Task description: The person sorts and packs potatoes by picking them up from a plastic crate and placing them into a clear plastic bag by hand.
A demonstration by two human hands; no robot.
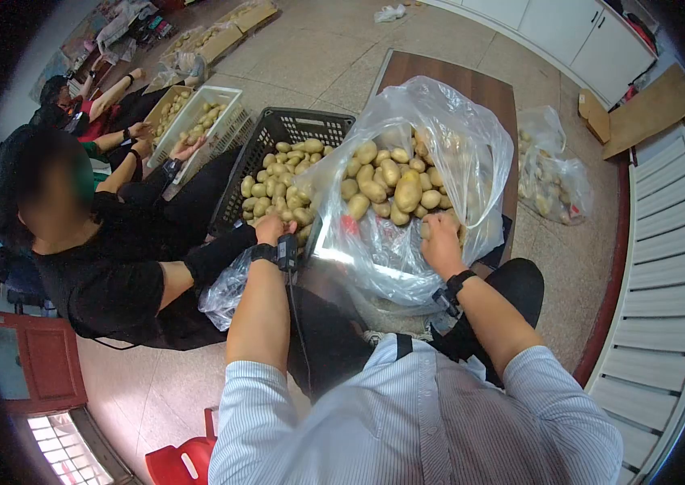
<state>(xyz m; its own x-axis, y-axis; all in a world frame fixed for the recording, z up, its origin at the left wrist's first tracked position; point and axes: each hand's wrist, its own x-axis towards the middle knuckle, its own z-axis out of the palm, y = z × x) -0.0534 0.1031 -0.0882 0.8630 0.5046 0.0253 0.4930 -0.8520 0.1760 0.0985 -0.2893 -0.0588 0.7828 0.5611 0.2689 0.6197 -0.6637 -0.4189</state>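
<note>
My left hand (272,229) reaches to the near edge of a black plastic crate (310,120), its fingers curled down at the potatoes (278,184) inside. What those fingers hold, if anything, is hidden. On the right, my right hand (442,245) is inside the mouth of a large clear plastic bag (484,145), its fingers closed around a potato (425,231). Many loose potatoes (391,176) fill the back of this bag, with one big yellowish potato (409,191) on top. Crumpled clear plastic lies in front of them.
A person in black (108,259) sits close on my left, near white crate (233,101) holding potatoes. Other people work farther back. A second bag of potatoes (549,174) lies on the floor at right, before a white radiator (650,275). A red chair (185,461) is behind left.
</note>
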